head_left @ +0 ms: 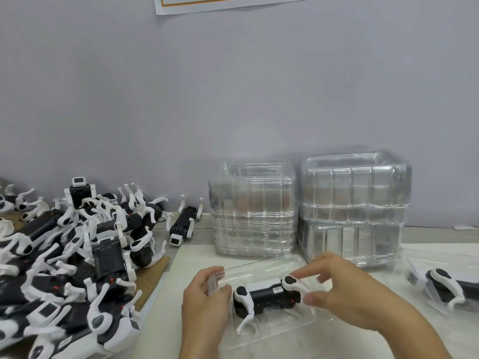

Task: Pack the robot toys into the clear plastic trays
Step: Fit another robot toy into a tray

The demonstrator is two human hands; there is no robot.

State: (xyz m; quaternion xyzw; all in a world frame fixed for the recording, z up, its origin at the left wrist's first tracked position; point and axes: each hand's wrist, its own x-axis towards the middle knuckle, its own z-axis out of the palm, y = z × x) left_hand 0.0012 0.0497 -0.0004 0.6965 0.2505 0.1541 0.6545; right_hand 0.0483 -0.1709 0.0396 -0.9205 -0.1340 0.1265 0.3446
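Observation:
A black-and-white robot dog toy (267, 296) lies on its side in a clear plastic tray (280, 327) on the table in front of me. My left hand (204, 304) grips the tray's left end beside the toy's head end. My right hand (344, 294) holds the toy's rear, with fingers on its white hind leg and thumb at the body's end. A large pile of robot dog toys (77, 257) covers the table's left side. Another toy (445, 286) lies in a tray at the right edge.
Two tall stacks of clear trays (254, 211) (355, 203) stand against the grey wall behind my hands. One toy (182, 224) lies apart between the pile and the stacks. Brown cardboard (150, 278) lies under the pile.

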